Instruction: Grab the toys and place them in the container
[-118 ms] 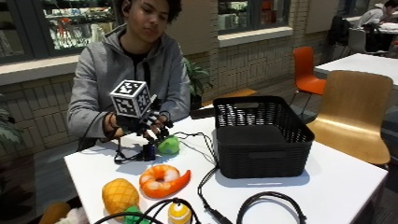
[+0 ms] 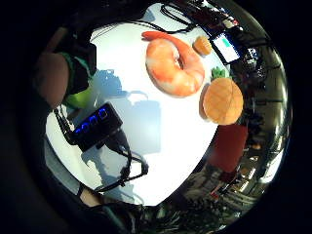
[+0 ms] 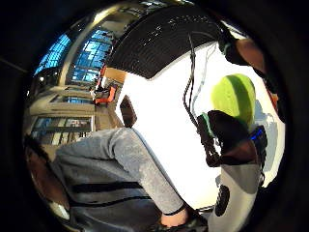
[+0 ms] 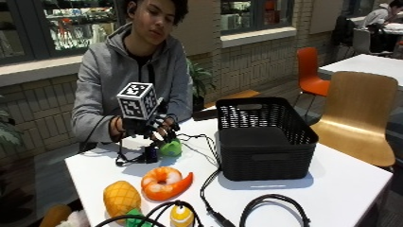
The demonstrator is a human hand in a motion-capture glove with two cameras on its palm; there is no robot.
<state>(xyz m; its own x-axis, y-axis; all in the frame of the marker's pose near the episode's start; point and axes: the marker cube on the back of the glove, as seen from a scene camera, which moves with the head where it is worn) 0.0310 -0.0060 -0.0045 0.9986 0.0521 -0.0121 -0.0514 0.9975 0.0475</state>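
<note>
Green round toy point(image 4: 170, 148) on the white table point(image 4: 340, 184), gloved hand point(image 4: 153, 126) fingers curled around it

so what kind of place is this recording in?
Probably a cafeteria or campus common area, not a lab: brick walls with big windows, several white tables, an orange chair and a wooden chair, and another person seated at a far table.

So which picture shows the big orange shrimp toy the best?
The little finger side palm view: the curled orange shrimp toy lies whole on the white table, close and unblocked, beside the pineapple toy. The outside view shows it too, farther off. The thumb side palm view does not show it.
</note>
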